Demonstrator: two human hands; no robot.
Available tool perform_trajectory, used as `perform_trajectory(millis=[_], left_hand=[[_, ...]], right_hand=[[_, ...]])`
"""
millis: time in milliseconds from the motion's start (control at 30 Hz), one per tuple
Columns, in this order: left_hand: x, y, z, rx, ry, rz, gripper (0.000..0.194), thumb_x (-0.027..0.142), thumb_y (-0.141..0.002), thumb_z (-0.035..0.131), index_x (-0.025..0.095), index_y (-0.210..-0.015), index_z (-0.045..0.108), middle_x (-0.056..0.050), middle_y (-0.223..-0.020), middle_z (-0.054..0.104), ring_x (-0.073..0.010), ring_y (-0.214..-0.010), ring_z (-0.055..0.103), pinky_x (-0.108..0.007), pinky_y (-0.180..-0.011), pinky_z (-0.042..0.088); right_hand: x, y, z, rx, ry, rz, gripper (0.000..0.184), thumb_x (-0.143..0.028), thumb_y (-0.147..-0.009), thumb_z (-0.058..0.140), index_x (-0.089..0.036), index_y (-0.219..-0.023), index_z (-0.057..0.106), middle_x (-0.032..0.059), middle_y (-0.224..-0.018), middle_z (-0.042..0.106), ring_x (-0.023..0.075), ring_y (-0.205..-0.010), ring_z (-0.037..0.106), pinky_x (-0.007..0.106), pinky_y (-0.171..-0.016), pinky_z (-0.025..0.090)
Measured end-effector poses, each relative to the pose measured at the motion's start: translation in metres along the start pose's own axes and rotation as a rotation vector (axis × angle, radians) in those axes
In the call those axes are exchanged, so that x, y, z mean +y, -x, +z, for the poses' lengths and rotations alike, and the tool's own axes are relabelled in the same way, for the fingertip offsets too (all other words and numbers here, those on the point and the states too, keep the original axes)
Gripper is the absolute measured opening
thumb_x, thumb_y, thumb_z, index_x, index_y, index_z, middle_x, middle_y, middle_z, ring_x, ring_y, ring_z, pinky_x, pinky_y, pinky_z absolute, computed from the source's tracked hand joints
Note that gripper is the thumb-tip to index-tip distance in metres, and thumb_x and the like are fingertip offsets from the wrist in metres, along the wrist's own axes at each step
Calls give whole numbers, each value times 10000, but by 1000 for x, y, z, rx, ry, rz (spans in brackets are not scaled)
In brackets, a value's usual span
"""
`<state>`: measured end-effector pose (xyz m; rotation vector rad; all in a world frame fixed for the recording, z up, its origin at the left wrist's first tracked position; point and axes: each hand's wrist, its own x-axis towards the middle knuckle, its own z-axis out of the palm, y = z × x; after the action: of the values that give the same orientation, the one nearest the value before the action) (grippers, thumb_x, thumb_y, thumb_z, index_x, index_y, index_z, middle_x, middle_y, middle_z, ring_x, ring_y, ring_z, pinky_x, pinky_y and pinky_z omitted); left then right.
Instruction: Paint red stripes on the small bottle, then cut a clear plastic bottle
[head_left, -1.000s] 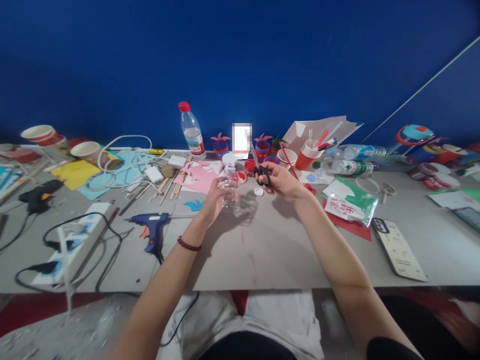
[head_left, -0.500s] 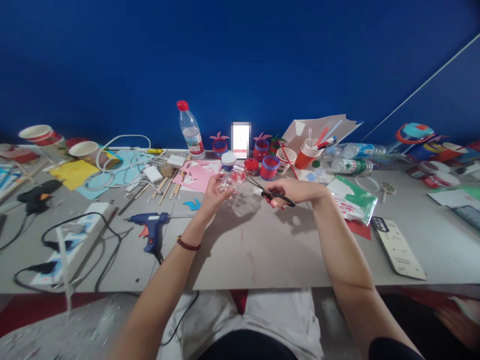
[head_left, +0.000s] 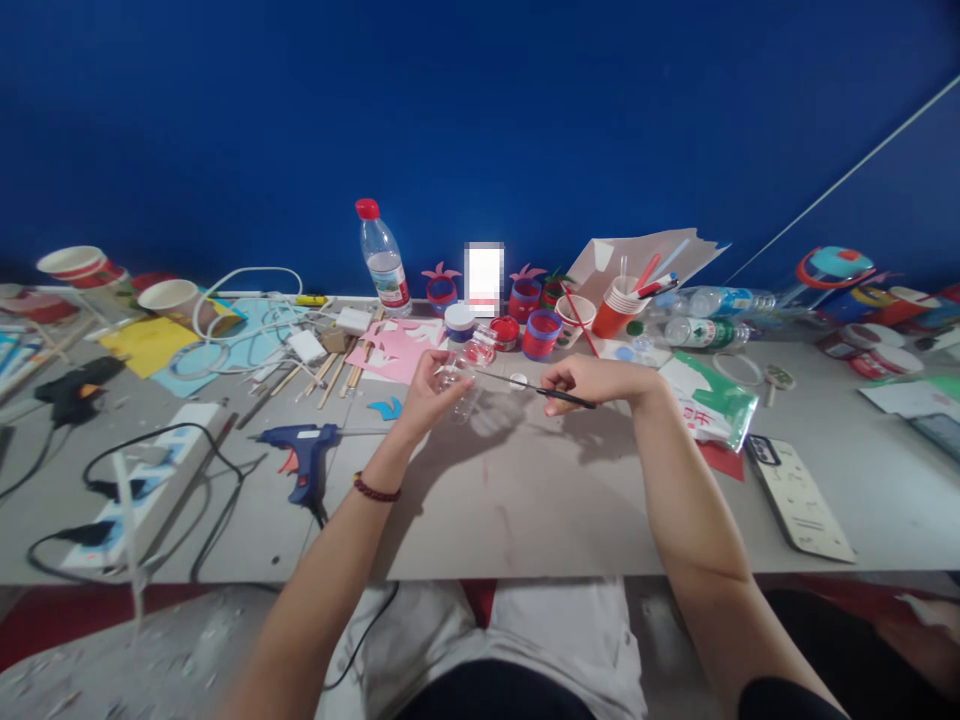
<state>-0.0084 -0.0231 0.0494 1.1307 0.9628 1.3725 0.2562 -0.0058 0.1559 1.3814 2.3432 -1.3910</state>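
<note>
My left hand (head_left: 430, 398) is closed around a clear plastic bottle piece (head_left: 466, 400), held above the table. My right hand (head_left: 574, 383) grips a pair of scissors (head_left: 517, 380) with dark handles. The blades point left, and their tips reach the edge of the clear plastic. On the table behind the blades lies a small white cap (head_left: 518, 382). Open jars of red paint (head_left: 503, 333) and a purple-and-red painted cup (head_left: 541, 335) stand just beyond my hands. A blue paper cutout (head_left: 385, 408) lies left of my left hand.
A blue glue gun (head_left: 300, 455) and a white power strip (head_left: 150, 490) with cords lie to the left. An upright bottle with a red cap (head_left: 384, 262) stands at the back. Right of my forearm lie a phone (head_left: 802, 500) and a green-and-white packet (head_left: 709, 405).
The scissors have turned in my right hand, and their blades now line up closer to level, with the tips at the plastic. My left hand has barely moved.
</note>
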Motion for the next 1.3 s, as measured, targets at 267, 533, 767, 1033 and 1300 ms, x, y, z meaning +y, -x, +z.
perform_trajectory(millis=[267, 533, 767, 1033, 1300], left_hand=[[12, 2, 0, -26, -65, -7, 548, 422, -614, 885, 210, -965, 521, -18, -972, 652, -121, -742, 610, -255, -649, 481], [13, 5, 6, 65, -99, 22, 565, 382, -581, 910, 222, -989, 553, -3, -912, 644, -133, -754, 610, -247, -653, 470], [3, 5, 8, 99, -182, 81, 677, 358, -616, 898, 226, -1193, 570, -45, -1027, 678, -160, -811, 620, -303, -750, 471], [-2, 3, 7, 56, -234, 58, 642, 426, -613, 860, 216, -1081, 475, -70, -1037, 698, -140, -778, 623, -279, -684, 488], [-9, 2, 5, 104, -249, 112, 751, 438, -607, 877, 245, -1209, 473, -32, -1013, 629, -141, -817, 643, -261, -680, 497]], right_hand=[[4, -1, 0, 25, 72, 25, 514, -667, -702, 717, -208, -640, 496, -52, -567, 448, 89, -522, 351, 269, -500, 232], [-1, -1, 1, 49, 54, 7, 517, -669, -673, 711, -207, -615, 486, -50, -576, 431, 96, -548, 344, 268, -527, 236], [3, -6, 2, 29, 42, -27, 483, -642, -717, 689, -202, -654, 499, -42, -601, 457, 97, -557, 369, 261, -522, 239], [6, -10, 2, 5, 44, -19, 509, -668, -715, 685, -204, -654, 486, -57, -566, 424, 88, -519, 338, 257, -497, 222], [11, -13, 5, 18, 16, 17, 472, -630, -731, 712, -197, -691, 528, -60, -577, 438, 68, -487, 343, 235, -465, 230]])
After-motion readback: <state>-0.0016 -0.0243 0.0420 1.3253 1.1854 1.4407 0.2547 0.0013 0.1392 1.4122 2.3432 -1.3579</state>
